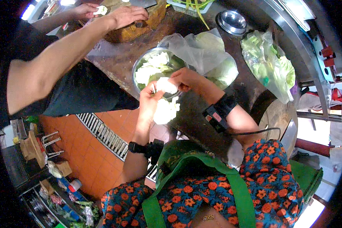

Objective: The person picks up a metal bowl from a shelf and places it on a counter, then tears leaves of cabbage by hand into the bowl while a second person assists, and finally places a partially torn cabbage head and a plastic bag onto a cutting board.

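Note:
My left hand (150, 98) grips a pale leafy vegetable piece (166, 109) that hangs below its fingers. Close beside it, my right hand (185, 79) pinches a white leaf piece (167, 85) that spans the gap between both hands. Both hands are at the near edge of a round metal bowl (134, 67) with torn pale leaves (152, 68) in it. Touching the bowl on the right is a clear plastic bag (188, 48) over light green cabbage-like heads (223, 69).
A co-worker's hand (129, 17) rests on a round wooden chopping block (156, 20) beside a cleaver (142, 2). Stacked metal bowls (232, 22), a plastic basket (188, 10) and bagged leafy greens (266, 62) stand farther off. Another wooden block (269, 114) with a blade (288, 134) is at right.

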{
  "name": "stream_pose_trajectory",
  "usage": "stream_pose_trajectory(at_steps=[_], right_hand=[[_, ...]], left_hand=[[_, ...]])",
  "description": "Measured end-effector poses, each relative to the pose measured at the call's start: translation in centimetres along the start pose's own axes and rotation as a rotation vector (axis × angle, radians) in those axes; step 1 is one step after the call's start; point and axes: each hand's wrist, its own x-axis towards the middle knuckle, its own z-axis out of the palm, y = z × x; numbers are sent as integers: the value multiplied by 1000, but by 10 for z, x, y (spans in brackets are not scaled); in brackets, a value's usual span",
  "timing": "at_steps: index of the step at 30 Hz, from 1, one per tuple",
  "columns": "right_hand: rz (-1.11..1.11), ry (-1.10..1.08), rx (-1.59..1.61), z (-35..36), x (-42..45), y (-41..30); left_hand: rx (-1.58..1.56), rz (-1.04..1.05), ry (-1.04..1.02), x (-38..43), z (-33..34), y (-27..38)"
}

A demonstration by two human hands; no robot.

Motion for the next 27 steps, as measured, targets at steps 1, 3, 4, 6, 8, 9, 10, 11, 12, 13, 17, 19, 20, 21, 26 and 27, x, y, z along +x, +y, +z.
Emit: stream_pose_trajectory(at_steps=[1,3,4,6,8,9,10,11,12,13,17,19,20,21,26,27], right_hand=[[-12,15,-184,-1,2,-4],[-60,-22,-181,-7,-1,-8],[-84,-40,-179,-9,-3,-10],[-27,-100,-107,-11,-13,-28],[6,-176,-70,-14,-13,-32],[10,-224,-68,-17,-10,-30],[14,-272,-66,-21,-7,-29],[35,-300,-73,-23,-6,-31],[57,-328,-80,-27,-5,-33],[78,-356,-87,-29,-5,-34],[-7,-65,84,-17,2,-39],[4,-10,29,-6,3,-35],[12,16,5,-1,1,-35],[-13,1,17,-1,1,-31],[-125,103,-187,11,-5,-26],[-167,118,-209,11,-5,-22]], left_hand=[[95,25,-9,2,-3,-1],[212,10,-54,4,-7,6],[270,3,-77,5,-8,10],[150,-12,-126,6,-11,17],[142,-25,-184,7,-13,25],[194,-32,-217,8,-14,30],[246,-39,-250,9,-16,32],[291,-21,-265,10,-18,31],[336,-3,-280,11,-19,28],[381,16,-295,12,-20,26],[-170,-75,-68,17,-5,35],[-177,-102,-2,17,1,37],[-181,-120,32,16,2,36],[-117,-108,30,15,2,35],[436,271,71,13,-2,22],[497,221,49,11,-3,25]])
